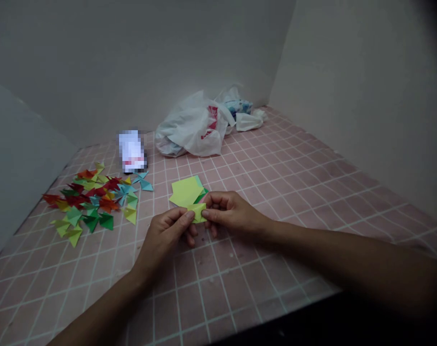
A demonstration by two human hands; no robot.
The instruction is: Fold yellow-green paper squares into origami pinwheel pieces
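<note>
Yellow-green folded paper [197,213]: located just nearer me than the loose sheets [185,190]. My left hand [172,226] and right hand [226,210] pinch its 2 opposite ends, presumably to hold it taut. Coloured folded pieces [91,221] lie apart at left, likely to avoid mixing.

Thumbs [188,217] partly hide the folded yellow paper [198,209] from me; I cannot read the pixelated screen [131,146]; the right edge cuts off the right forearm [330,245].
</note>
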